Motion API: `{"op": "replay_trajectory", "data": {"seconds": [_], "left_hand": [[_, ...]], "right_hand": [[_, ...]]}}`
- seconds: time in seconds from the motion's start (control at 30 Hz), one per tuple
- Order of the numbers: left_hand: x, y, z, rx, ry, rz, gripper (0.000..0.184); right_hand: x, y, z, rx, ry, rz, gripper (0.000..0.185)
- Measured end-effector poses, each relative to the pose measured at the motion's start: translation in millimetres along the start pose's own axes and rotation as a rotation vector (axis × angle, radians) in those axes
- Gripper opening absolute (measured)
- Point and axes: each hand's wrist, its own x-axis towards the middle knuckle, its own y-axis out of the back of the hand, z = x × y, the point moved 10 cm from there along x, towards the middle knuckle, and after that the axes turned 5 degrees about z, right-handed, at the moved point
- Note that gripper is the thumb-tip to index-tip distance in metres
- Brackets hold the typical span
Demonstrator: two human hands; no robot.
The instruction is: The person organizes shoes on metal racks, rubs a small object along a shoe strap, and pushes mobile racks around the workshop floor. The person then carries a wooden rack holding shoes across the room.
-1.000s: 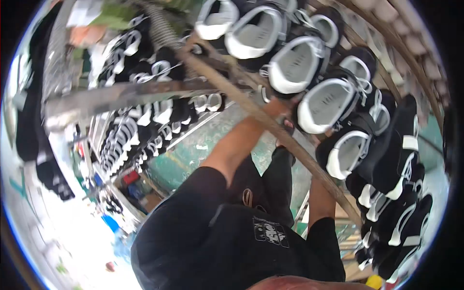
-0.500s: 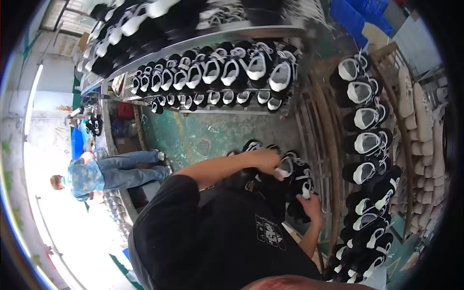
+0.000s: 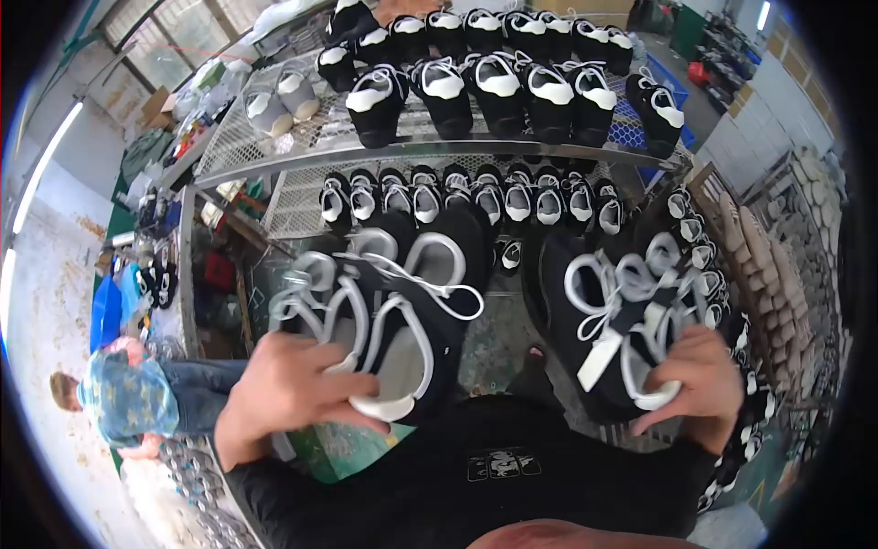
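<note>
My left hand (image 3: 293,389) grips the heels of several black sneakers (image 3: 404,366) with white laces and white trim, bunched side by side with their toes pointing away. Over on the right, my right hand (image 3: 697,375) is closed around the heels of another bunch of black sneakers (image 3: 604,297). A white tag (image 3: 599,363) hangs among the laces of that bunch. Both bunches are held up in front of the metal rack (image 3: 430,156). My fingers inside the shoes are partly hidden.
Rows of black sneakers stand on the rack's upper shelf (image 3: 498,91) and lower shelf (image 3: 457,194). Two grey shoes (image 3: 279,102) sit at its left end. Shoe lasts (image 3: 754,242) are stacked at the right. Another person (image 3: 137,403) stands at the left.
My view has swung from the low shoes on the right to face the rack. Both hands have come up with sneakers and are now spread apart.
</note>
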Motion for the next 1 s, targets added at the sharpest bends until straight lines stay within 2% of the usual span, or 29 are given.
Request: {"op": "replay_trajectory", "data": {"seconds": [0.03,0.07,0.1,0.17,0.33,0.4,0.6,0.7,0.87,0.93,0.97,1.0], "left_hand": [[-3.7,26.9,4.0,0.138,-0.003,0.029,0.037],[-6.5,48.6,6.7,0.270,-0.003,0.057,0.035],[-7.4,65.5,4.5,0.378,-0.012,0.083,0.033],[-0.7,90.9,-10.2,0.550,-0.051,0.195,0.031],[62.3,117.8,-64.0,0.851,-0.212,0.365,0.034],[104.6,124.8,-90.9,0.776,-0.206,0.389,0.036],[247.2,121.0,-163.0,0.789,-0.281,0.465,0.037],[312.0,111.6,-194.0,0.829,-0.278,0.453,0.038],[383.2,93.3,-234.4,0.782,-0.260,0.444,0.038],[404.0,92.7,-249.3,0.663,-0.288,0.448,0.041],[418.7,94.7,-264.4,0.608,-0.232,0.417,0.043],[430.8,95.0,-278.1,0.551,-0.175,0.379,0.044]], "right_hand": [[22.6,25.3,-28.8,-0.137,0.075,0.056,0.053],[42.6,43.4,-46.3,-0.248,0.062,0.085,0.054],[60.1,58.8,-62.2,-0.357,0.103,0.212,0.055],[91.5,75.3,-66.8,-0.653,0.164,0.279,0.055],[178.3,104.1,10.1,-0.991,0.198,0.372,0.051],[208.2,116.7,51.9,-1.087,0.158,0.369,0.055],[260.3,150.7,168.1,-1.128,0.092,0.373,0.057],[268.1,162.8,204.8,-1.159,0.184,0.432,0.055],[288.8,176.4,257.1,-1.134,0.172,0.418,0.055],[303.4,188.9,280.7,-1.031,-0.019,0.305,0.060],[312.2,199.6,287.0,-0.938,-0.056,0.356,0.067],[327.0,210.0,300.5,-0.803,-0.160,0.310,0.071]]}}
